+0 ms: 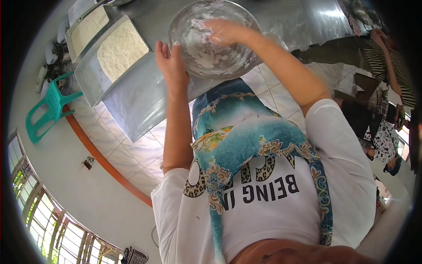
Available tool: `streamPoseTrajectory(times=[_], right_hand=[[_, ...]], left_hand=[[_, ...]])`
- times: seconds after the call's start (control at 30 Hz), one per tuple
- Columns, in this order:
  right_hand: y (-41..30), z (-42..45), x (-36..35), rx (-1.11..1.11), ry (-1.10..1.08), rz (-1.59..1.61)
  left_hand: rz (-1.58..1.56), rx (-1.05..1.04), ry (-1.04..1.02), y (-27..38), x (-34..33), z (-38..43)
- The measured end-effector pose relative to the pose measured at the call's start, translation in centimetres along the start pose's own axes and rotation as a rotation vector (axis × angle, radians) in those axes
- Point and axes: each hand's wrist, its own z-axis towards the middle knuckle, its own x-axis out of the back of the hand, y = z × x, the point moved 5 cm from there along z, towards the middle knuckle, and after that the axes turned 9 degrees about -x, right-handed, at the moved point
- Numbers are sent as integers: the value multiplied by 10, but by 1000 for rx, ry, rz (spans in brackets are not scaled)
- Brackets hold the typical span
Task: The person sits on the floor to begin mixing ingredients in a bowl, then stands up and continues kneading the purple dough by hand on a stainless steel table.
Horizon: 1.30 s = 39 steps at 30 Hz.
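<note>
A clear round bowl (227, 71) sits at the edge of the metal table, its inner wall smeared with white. Inside lies a wet, flour-like white mixture (201, 51). My right hand (226, 32) reaches into the bowl from the right, its fingers curled into sticky clumps of that mixture, which coat the fingertips. At the bowl's left rim is my left hand (173, 62), fingers apart and holding nothing plain. Its thumb overlaps the rim in view; whether it presses on the bowl is unclear.
Left on the metal table (138, 112) stand a rectangular metal tray (92, 77) with flattened pale dough (122, 49) and another dough-filled tray (74, 51). A green plastic chair (54, 99) is beyond. Two people, one in a striped top (379, 62), are at the right.
</note>
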Motion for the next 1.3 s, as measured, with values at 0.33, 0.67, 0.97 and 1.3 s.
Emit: streamPoseTrajectory(times=[0.33, 0.67, 0.97, 1.3], right_hand=[[-45, -7, -43, -201, 87, -144], [-25, -32, -19, 434, -187, 97], [12, -68, 7, 19, -29, -282], [3, -63, -51, -25, -74, -442]], left_hand=[[-471, 83, -80, 4, -22, -25], [-271, 248, -169, 19, -9, 21], [-166, 74, -166, 7, -2, 24], [-62, -33, -276, 26, -21, 23]])
